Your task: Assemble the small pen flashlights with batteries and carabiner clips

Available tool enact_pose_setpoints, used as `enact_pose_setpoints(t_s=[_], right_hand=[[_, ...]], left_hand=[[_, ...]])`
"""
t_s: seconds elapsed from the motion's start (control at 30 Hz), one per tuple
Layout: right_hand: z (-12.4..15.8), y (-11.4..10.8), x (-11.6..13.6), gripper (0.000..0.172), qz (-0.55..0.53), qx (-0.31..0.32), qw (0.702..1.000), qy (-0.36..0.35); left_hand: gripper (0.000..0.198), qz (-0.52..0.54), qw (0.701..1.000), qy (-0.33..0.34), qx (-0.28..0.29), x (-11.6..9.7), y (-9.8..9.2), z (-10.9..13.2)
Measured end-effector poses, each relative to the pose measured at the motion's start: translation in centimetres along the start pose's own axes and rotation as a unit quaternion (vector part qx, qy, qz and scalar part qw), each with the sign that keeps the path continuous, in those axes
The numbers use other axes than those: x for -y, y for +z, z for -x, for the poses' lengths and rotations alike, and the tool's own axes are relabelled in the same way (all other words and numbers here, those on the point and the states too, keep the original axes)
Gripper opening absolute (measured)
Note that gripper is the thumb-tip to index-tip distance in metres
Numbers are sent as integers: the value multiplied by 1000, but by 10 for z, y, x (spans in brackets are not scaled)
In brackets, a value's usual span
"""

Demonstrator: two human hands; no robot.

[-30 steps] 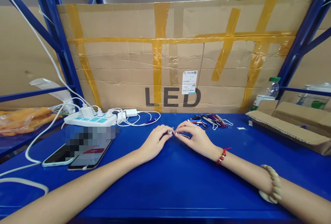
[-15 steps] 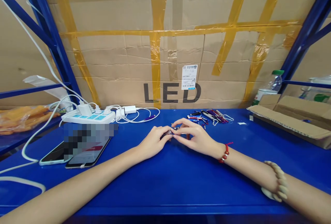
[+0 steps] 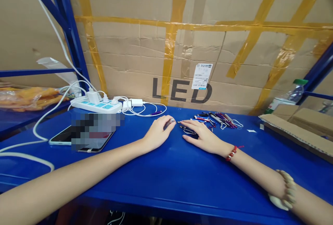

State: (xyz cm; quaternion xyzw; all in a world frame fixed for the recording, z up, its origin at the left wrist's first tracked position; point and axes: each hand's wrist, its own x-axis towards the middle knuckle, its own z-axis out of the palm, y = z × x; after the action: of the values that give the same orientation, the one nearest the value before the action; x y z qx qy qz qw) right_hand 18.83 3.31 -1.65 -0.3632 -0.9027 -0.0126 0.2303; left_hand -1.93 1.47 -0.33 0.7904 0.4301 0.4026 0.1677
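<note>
My left hand (image 3: 157,133) rests on the blue tabletop (image 3: 156,180), its thumb and fingers curled closed around a small shiny piece too little of which shows to name. Just to the right, my right hand (image 3: 205,136) lies with fingers stretched and apart, palm down. Under and beside its fingers are small dark metal parts and a thin looped cord (image 3: 189,131). Behind that hand is a pile of slim metallic pen-like tubes (image 3: 223,119) in red, blue, purple and silver, some with white wrist cords.
To the left are a white power strip (image 3: 104,106) with chargers and cables, and two phones (image 3: 97,145), partly blurred out. An open cardboard box (image 3: 293,133) and a green-capped bottle (image 3: 295,91) stand right. A taped cardboard sheet (image 3: 130,55) closes off the back.
The hands, touching at the fingertips before, have come apart. My right hand has opened and moved right, uncovering the small parts and cord. The view has tilted down and turned left.
</note>
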Motion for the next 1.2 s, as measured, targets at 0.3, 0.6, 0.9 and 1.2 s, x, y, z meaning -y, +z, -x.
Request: enact_pose_setpoints(t_s=[0.3, 0.6, 0.9, 1.2], right_hand=[[-6, -3, 15, 30, 35, 15, 999, -37], [-6, -3, 10, 18, -37, -10, 999, -35], [-6, -3, 12, 14, -94, -20, 995, -28], [-3, -10, 25, 15, -79, -228, 970, -9]], left_hand=[[17, -35, 997, 59, 31, 7, 2, 1], [21, 113, 986, -72, -102, 11, -4, -3], [23, 138, 989, -41, -32, 14, -3, -6], [26, -74, 978, 63, 182, 0, -4, 3]])
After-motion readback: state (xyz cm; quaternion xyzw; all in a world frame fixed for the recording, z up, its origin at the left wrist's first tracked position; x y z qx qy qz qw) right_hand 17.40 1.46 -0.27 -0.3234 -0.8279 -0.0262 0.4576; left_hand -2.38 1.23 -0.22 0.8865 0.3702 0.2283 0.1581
